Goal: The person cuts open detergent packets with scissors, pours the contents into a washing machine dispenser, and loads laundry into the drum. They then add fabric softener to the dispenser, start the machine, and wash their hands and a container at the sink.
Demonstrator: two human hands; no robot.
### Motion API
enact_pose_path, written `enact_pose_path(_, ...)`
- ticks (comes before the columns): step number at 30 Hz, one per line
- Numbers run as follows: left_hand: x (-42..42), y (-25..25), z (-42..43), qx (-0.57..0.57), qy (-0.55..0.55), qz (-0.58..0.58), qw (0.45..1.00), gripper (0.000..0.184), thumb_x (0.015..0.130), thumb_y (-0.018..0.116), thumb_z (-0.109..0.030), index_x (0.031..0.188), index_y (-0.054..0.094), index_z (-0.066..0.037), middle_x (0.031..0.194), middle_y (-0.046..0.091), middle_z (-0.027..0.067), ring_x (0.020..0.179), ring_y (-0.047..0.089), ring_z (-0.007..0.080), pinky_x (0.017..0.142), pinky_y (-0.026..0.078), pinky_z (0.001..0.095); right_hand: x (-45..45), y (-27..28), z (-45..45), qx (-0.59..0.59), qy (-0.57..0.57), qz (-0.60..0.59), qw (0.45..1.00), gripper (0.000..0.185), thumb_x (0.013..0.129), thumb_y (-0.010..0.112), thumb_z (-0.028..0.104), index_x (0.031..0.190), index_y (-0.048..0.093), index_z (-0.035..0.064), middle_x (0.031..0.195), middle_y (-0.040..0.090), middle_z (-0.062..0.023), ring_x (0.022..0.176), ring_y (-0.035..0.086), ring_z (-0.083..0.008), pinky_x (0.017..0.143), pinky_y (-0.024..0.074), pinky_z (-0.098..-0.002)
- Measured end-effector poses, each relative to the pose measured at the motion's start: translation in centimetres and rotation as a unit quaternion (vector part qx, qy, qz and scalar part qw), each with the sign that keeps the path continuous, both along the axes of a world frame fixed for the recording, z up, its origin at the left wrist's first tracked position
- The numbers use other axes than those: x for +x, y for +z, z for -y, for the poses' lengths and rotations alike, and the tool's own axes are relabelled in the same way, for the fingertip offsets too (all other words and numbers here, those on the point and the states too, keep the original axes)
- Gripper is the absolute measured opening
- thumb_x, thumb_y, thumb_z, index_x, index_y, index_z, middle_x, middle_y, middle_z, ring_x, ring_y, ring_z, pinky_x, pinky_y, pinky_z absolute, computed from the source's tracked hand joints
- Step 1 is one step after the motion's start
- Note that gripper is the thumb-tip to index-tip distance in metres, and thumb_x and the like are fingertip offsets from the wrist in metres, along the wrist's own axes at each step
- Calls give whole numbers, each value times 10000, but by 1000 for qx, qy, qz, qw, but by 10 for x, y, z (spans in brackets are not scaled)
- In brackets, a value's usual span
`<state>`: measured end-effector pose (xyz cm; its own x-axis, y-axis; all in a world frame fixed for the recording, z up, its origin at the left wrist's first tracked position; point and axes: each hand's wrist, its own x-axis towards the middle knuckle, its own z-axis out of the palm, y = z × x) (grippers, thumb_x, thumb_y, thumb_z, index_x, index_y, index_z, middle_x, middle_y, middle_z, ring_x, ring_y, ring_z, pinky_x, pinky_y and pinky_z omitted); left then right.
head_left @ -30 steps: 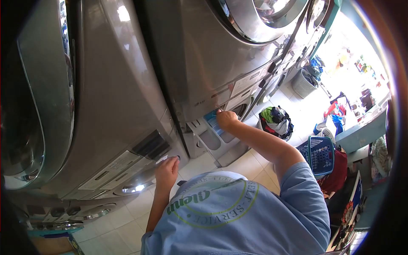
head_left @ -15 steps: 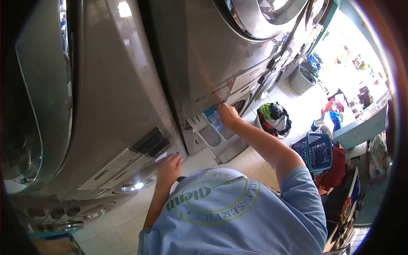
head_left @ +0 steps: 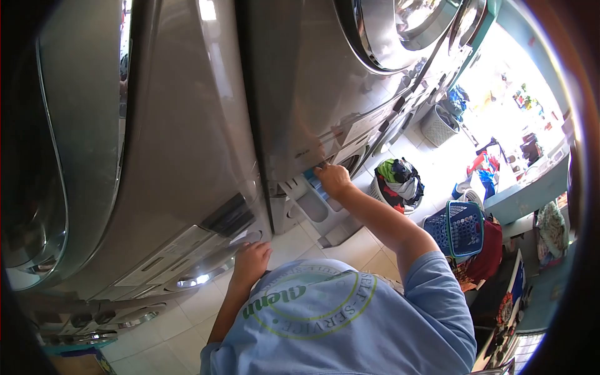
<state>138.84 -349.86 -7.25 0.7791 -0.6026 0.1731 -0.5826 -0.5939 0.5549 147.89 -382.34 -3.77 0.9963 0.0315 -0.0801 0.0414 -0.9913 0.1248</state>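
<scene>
My right hand point(head_left: 335, 180) is at the pulled-out detergent drawer point(head_left: 310, 206) of a washing machine, its fingers pinched together over the blue part point(head_left: 310, 175) inside. What the fingertips hold is hidden. My left hand point(head_left: 252, 258) rests near the front edge of the neighbouring grey machine point(head_left: 187, 144), close to its control panel point(head_left: 226, 215). Its fingers are bent, and whether they grip anything does not show.
A basket of clothes point(head_left: 400, 181) stands on the tiled floor beyond the drawer. Further right are a blue basket point(head_left: 464, 229), dark red cloth point(head_left: 489, 251) and a grey basket point(head_left: 439, 126). Round machine doors line the upper side.
The view has shifted slightly, so the machines sit further right in it. My right hand stays at the drawer, a little lower in view. My left hand remains beside the grey machine.
</scene>
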Motion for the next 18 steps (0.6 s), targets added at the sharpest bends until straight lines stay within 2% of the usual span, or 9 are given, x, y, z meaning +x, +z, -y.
enact_pose_path(2,-2,-3,-4,1,-1,2,1000,188,837,568,-192,956,632,-61,929,650,104,854,609,296,858,438,413,-3,4,-3,-34,28,7,999,184,809,512,97,969,601,93,888,648,-105,834,656,-251,658,525,-356)
enact_pose_path(8,-9,4,-15,8,-11,11,1000,171,825,579,-195,921,628,-62,898,645,102,844,608,292,844,437,415,-2,-8,-4,-76,76,20,994,178,802,522,117,967,573,76,867,630,-108,794,657,-254,633,520,-359)
enact_pose_path(12,-21,-7,-19,35,-3,-14,999,180,812,590,-196,927,630,-64,900,643,111,835,608,297,819,438,421,-8,5,-5,-71,109,27,991,156,816,513,113,947,589,75,906,631,-110,832,651,-254,654,519,-350)
enact_pose_path(15,-33,-10,-16,53,1,-49,997,242,818,593,-230,969,652,-50,964,647,109,862,609,308,802,459,398,-13,9,-1,-85,104,7,991,180,819,522,119,987,563,69,913,627,-114,837,650,-246,659,516,-347)
enact_pose_path(16,-36,-10,-13,54,5,-46,997,242,818,593,-230,969,652,-50,964,647,109,862,609,308,802,459,398,-16,4,4,-52,76,21,996,202,835,517,137,1024,539,68,930,625,-127,849,645,-269,675,513,-359)
enact_pose_path(18,-44,-5,-5,85,-1,-120,989,291,815,596,-243,1019,642,-41,1006,636,129,890,608,318,809,465,395,-29,3,14,-17,51,33,998,227,851,512,155,1060,516,67,947,624,-140,861,639,-291,691,511,-371)
